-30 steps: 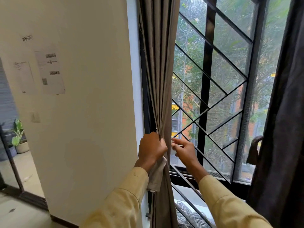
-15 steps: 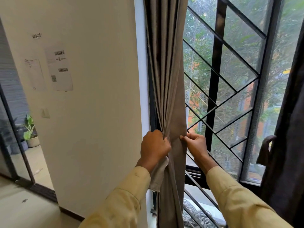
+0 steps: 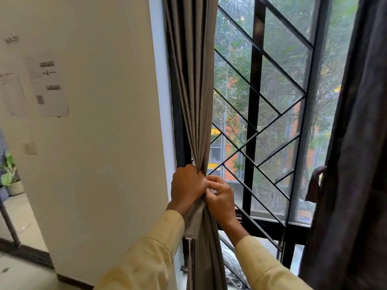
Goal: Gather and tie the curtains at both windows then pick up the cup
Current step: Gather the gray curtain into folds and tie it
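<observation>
Long sleeves of pale yellow cloth are worn: the left sleeve [image 3: 146,256] is seen at 6 o'clock, the right sleeve [image 3: 266,268] at 5 o'clock. Each is finished with a stitched cuff [image 3: 174,223]; the left hand [image 3: 187,185] and right hand [image 3: 221,198] are bare.

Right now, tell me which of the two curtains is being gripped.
The taupe curtain by the wall, held by left hand and right hand; the dark curtain at right hangs untouched.

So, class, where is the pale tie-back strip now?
The tie-back strip hangs just below the left hand, against the gathered beige curtain, left of the window grille in the head view.
</observation>
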